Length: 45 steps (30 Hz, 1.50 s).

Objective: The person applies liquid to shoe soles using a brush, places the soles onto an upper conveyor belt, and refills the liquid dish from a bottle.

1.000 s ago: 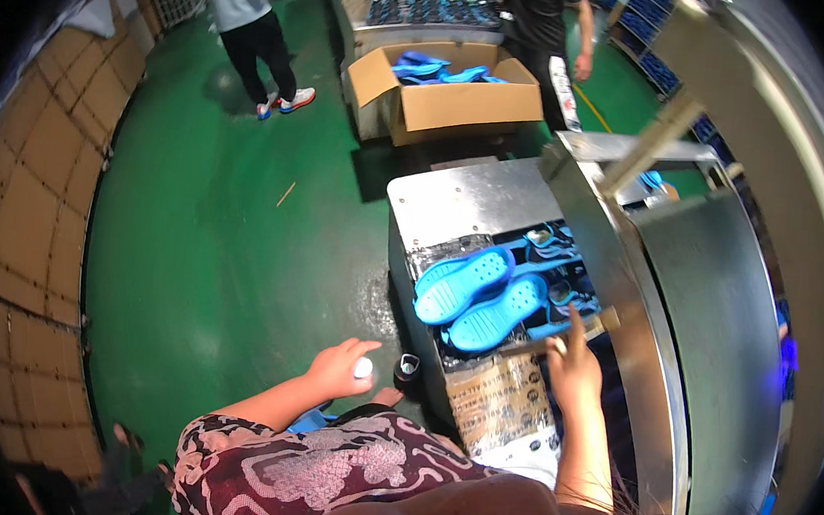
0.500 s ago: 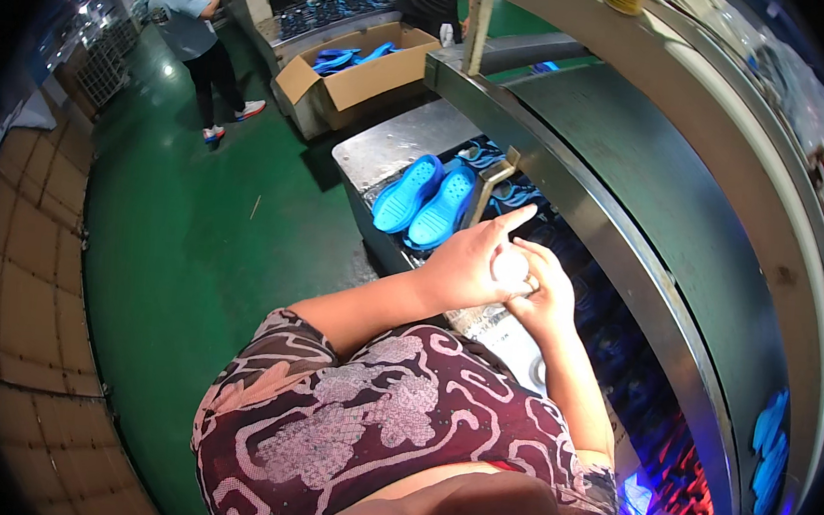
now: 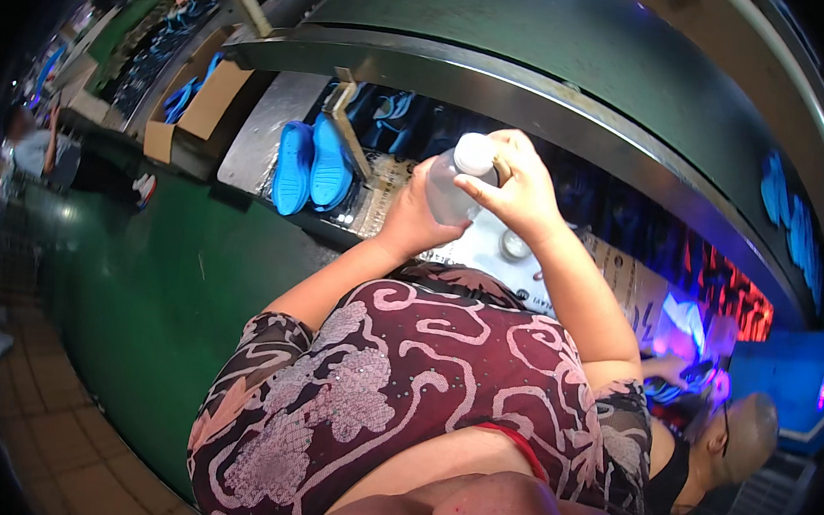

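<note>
The left hand (image 3: 410, 221) wraps closed around the body of a clear plastic bottle (image 3: 452, 185), held up above the counter (image 3: 267, 130), while the right hand (image 3: 519, 190) pinches its white cap (image 3: 475, 154); a pair of blue shoes (image 3: 309, 164) lies on the counter just beyond

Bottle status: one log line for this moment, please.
left hand: grips clear bottle | right hand: on white cap | blue shoe soles: on bench

Both hands grip a clear bottle (image 3: 448, 191), right hand (image 3: 517, 190) fingers on its white cap (image 3: 475, 153).
</note>
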Motion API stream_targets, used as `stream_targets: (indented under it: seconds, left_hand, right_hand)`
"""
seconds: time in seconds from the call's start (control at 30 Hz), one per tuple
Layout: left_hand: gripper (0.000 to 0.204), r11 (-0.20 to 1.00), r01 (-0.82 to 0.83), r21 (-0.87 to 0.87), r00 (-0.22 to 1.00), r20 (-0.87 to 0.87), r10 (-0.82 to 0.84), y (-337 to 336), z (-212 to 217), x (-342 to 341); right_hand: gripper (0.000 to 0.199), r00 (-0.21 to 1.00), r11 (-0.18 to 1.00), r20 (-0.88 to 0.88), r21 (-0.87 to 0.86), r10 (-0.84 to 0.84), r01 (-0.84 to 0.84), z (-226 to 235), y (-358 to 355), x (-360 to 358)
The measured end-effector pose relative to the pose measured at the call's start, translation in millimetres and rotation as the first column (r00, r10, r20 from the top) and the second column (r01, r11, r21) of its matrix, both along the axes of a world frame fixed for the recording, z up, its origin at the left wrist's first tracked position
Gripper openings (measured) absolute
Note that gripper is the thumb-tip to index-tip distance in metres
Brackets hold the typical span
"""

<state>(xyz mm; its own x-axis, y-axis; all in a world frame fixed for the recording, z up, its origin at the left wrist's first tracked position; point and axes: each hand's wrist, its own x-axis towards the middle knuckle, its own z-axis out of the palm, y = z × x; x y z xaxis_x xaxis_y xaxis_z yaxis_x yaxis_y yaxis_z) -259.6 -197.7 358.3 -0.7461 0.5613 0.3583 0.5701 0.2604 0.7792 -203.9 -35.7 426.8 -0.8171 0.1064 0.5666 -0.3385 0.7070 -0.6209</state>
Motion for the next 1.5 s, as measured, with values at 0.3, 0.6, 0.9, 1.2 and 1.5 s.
stream_targets:
  seconds: [0.3,0.6,0.9,1.2,1.5]
  left_hand:
    - [0.080,0.973,0.138,-0.185,0.966,-0.192,-0.173,1,-26,-6]
    - [0.082,0.882,0.358,-0.306,0.929,0.029,-0.368,9,-22,-5]
    - [0.087,0.650,0.734,-0.197,0.653,0.470,-0.594,17,-15,-40]
    - [0.086,0.416,0.846,-0.334,0.533,0.496,-0.685,35,-17,-65]
    - [0.089,0.373,0.890,-0.263,0.456,0.560,-0.692,55,-12,-59]
  right_hand:
    - [0.040,0.955,0.939,0.257,0.338,-0.149,0.056,-2,20,29]
    - [0.033,0.922,0.977,0.377,0.215,-0.085,0.002,-16,39,53]
    - [0.036,0.931,0.950,0.343,0.231,0.123,-0.210,-5,49,59]
    - [0.029,0.850,0.923,0.514,0.257,0.119,-0.285,5,54,76]
    - [0.049,0.932,0.913,0.344,0.331,0.116,-0.236,-6,72,85]
